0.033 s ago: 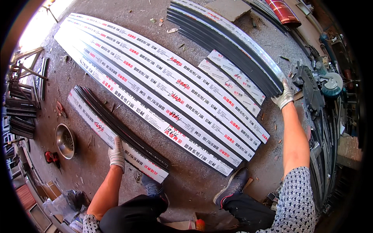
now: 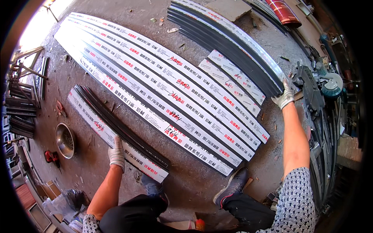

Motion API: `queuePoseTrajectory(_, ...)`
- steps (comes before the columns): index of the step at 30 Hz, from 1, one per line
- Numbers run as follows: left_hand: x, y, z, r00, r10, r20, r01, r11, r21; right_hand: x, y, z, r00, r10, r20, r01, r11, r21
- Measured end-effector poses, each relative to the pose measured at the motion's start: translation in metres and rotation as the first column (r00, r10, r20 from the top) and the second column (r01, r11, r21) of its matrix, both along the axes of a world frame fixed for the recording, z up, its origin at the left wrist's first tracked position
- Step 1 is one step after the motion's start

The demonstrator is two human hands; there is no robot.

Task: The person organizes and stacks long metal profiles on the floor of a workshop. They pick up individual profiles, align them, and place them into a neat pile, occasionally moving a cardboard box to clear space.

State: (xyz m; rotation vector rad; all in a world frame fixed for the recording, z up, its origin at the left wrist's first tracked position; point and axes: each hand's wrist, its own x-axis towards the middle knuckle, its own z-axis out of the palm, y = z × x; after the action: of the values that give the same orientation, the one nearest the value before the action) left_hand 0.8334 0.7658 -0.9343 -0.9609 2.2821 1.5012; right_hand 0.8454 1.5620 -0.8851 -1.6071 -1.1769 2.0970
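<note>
My left hand, in a pale knit glove, grips the near edge of a short bundle of dark metal profiles. One side of that bundle carries white printed film. At the right, my gloved right hand is closed around the near end of a second bundle of dark profiles, where a shiny strip runs along the outer side. Between my hands lies a row of long white-filmed profiles on the floor. Two shorter filmed profiles rest beside them. Fingers under the bundles are hidden.
A metal bowl, a red power drill and red-handled pliers lie at the left. Dark frames are stacked beyond them. Along the right stand a machine and heaped metal strips. A red can lies far right.
</note>
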Motion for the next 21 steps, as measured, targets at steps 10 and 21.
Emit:
queuePoseTrajectory(10,0.001,0.003,-0.002,0.999,0.001,-0.052,-0.001,1.000,0.015,0.013,-0.048,0.043,0.998,-0.056,-0.032,0.055,0.998,-0.027)
queuePoseTrajectory(21,-0.002,-0.006,-0.007,1.000,-0.021,0.004,0.021,0.999,-0.030,0.055,-0.229,0.060,0.995,-0.086,-0.047,0.083,0.995,-0.063)
